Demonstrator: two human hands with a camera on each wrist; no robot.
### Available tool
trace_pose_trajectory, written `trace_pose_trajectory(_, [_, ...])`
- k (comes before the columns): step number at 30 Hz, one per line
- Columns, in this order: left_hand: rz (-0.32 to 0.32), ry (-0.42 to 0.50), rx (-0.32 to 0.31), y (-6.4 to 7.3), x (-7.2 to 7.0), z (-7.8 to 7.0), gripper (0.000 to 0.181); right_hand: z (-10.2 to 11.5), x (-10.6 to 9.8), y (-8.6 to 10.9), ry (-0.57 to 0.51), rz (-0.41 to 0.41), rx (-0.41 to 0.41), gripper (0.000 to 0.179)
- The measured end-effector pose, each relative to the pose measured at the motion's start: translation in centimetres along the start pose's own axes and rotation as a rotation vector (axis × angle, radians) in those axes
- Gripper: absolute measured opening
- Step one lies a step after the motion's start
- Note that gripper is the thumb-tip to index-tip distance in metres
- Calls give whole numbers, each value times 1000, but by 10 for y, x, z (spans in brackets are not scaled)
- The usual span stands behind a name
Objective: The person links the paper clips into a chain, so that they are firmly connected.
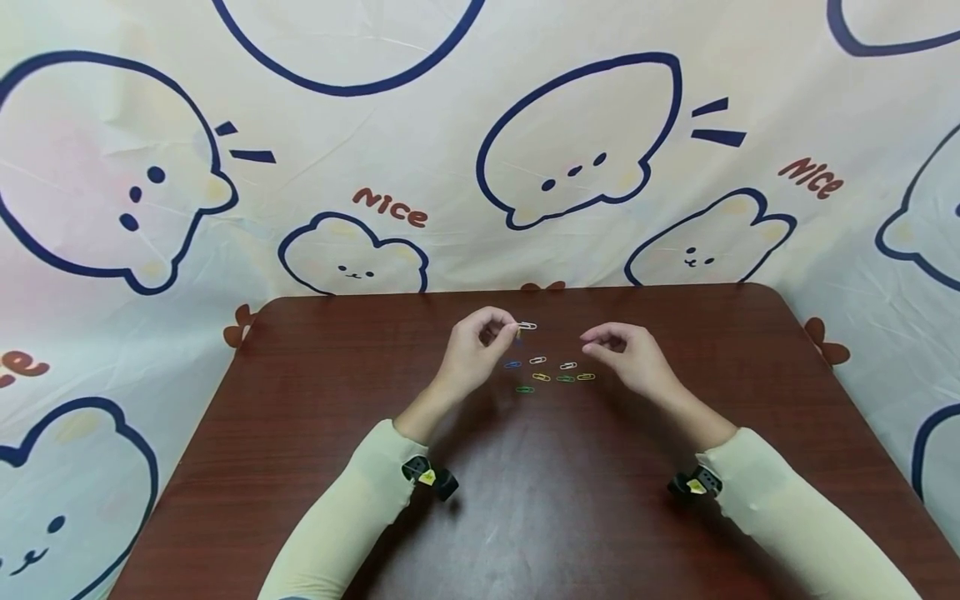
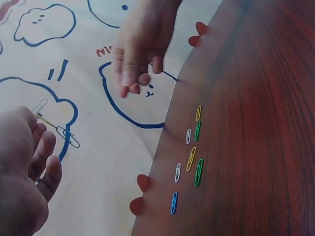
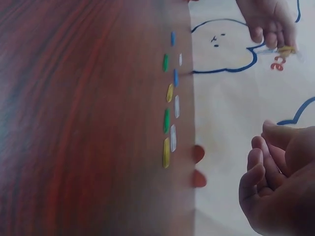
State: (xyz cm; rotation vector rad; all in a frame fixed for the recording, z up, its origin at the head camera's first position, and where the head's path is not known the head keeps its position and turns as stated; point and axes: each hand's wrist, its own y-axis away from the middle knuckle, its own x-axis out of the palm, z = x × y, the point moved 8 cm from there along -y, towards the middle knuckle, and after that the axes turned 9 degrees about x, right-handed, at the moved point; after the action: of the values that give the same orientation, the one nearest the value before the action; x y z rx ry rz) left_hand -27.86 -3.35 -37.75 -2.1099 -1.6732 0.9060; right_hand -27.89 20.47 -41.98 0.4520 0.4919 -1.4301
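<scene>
My left hand (image 1: 474, 350) pinches a short chain of linked paper clips between thumb and forefinger, raised above the far part of the table. A white paper clip (image 1: 528, 326) sticks out from the fingertips. In the left wrist view, a yellow paper clip (image 2: 47, 119) hangs from the grip, linked to a bluish paper clip (image 2: 68, 136). Off to the right, my right hand (image 1: 633, 354) hovers with loosely bent fingers and nothing visible in them. Below and between the hands lie loose clips, among them a blue one (image 1: 513, 364), a white one (image 1: 568, 366) and a green one (image 1: 525, 389).
The brown wooden table (image 1: 525, 500) ends at a far edge just behind the clips. A pale cloth (image 1: 450, 150) with cartoon drawings hangs behind and at both sides. Small black cameras sit on both wrists over light sleeves (image 1: 337, 508).
</scene>
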Motion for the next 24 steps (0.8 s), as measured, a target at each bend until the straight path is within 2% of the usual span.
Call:
trace_pose_trajectory(10, [-1, 8, -49, 1, 0, 2, 7, -45, -4, 0, 55, 25, 88, 17])
trace_pose_trajectory(18, [-1, 15, -30, -1, -4, -34, 6, -67, 0, 0, 61, 31, 148, 18])
trace_pose_trajectory(24, [-11, 14, -15, -1, -5, -37, 5, -71, 8, -2, 53, 56, 142, 18])
